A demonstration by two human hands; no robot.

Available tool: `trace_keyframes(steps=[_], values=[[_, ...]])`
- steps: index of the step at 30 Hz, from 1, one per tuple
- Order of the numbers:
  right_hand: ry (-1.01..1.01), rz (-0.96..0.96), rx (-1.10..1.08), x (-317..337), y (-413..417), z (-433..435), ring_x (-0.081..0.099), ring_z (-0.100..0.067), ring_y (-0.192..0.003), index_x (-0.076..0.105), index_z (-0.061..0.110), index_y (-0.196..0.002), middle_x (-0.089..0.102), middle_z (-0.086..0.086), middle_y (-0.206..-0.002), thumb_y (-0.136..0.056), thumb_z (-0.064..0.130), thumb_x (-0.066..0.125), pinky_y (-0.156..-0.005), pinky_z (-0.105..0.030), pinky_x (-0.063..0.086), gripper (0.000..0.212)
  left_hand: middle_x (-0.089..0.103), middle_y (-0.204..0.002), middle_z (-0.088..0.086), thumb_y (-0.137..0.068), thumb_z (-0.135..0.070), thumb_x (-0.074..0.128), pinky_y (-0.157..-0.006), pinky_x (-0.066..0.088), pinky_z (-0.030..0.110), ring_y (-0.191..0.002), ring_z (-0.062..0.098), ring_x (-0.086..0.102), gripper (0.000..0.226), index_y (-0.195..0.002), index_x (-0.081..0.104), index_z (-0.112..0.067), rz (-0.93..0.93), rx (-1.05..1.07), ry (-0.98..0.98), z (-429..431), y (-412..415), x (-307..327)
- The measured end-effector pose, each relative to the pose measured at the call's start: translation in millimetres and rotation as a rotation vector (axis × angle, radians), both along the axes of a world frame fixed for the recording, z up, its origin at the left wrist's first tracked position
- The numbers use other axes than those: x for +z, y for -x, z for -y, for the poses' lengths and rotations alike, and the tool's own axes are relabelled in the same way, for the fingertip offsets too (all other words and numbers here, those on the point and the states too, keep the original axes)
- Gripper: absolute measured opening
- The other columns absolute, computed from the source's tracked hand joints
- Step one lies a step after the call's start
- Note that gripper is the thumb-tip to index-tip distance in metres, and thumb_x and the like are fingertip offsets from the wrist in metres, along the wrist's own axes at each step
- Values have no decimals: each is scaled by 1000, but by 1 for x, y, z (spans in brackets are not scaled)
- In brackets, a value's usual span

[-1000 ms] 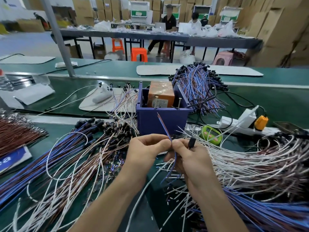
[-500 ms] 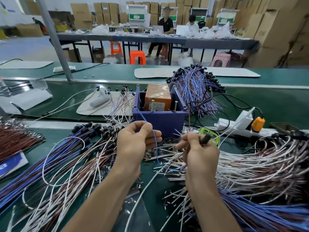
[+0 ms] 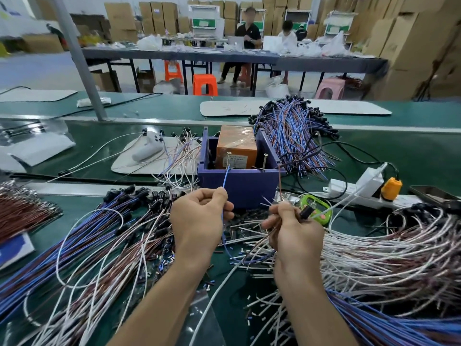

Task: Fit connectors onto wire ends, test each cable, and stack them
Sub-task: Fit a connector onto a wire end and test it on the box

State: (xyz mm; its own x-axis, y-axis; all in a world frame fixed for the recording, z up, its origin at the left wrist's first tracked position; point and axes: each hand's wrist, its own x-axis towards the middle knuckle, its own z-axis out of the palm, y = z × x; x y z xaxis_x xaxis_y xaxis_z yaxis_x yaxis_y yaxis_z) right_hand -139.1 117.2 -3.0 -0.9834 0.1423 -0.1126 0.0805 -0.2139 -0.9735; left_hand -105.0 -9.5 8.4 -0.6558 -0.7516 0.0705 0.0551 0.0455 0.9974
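My left hand (image 3: 199, 218) pinches a thin blue wire (image 3: 226, 177) whose free end rises to a metal pin on the purple test box (image 3: 239, 184). My right hand (image 3: 291, 228) grips a brown wire (image 3: 280, 182) that runs up toward the box's right pin, with a black connector (image 3: 306, 211) sticking out beside its fingers. The blue wire loops down between my wrists. An orange block (image 3: 237, 148) sits inside the box. Finished cables with black connectors lie piled at the left (image 3: 104, 236) and behind the box (image 3: 294, 136).
Bare-ended white, brown and blue wires (image 3: 389, 248) are heaped at the right. A green round gadget (image 3: 316, 208), a white power strip (image 3: 354, 191) with an orange plug (image 3: 391, 189) lie right of the box. Small sleeves litter the green mat (image 3: 224, 275). People sit at a far table.
My hands have moved apart from a joined pinch. The left has lifted the blue wire end up to the box pin; the right has raised the brown wire toward the other pin.
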Motion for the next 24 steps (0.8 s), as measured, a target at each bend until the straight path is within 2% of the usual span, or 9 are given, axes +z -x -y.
trace_keyframes(steps=[3,10,15,20,24], values=[[2,0,7,0,1,0,52,-10,-43,71,11,-71,67,-7,-55,-103,22,57,-57,-34,38,36,75,-63,-1,-95,-22,72,-56,56,28,-53,17,72,24,-71,73,-18,12,10,11,3,0,0],[-10,-22,23,-3,1,0,53,-10,-44,72,13,-67,68,-9,-56,-101,20,60,-58,-35,38,37,74,-62,-1,-94,-18,71,-53,54,23,-52,16,72,23,-72,72,-16,4,78,-21,3,-1,-2],[-15,-34,28,-3,2,1,52,-10,-44,72,14,-62,67,-9,-56,-99,19,62,-59,-36,37,39,74,-61,-2,-94,-19,71,-62,56,29,-53,16,72,27,-67,72,-19,-14,89,1,-1,-3,-4],[-17,-41,30,-4,3,1,52,-11,-45,72,11,-66,67,-9,-56,-98,18,62,-60,-36,38,34,74,-61,-2,-95,-18,70,-52,56,23,-52,16,72,24,-71,72,-15,-18,101,-23,1,-1,-4],[-28,-56,32,-6,5,3,50,-12,-45,73,12,-63,67,-9,-55,-97,18,63,-57,-36,37,35,74,-60,-2,-95,-17,70,-50,55,19,-52,16,72,24,-71,72,-14,-23,105,-22,2,-1,-4]])
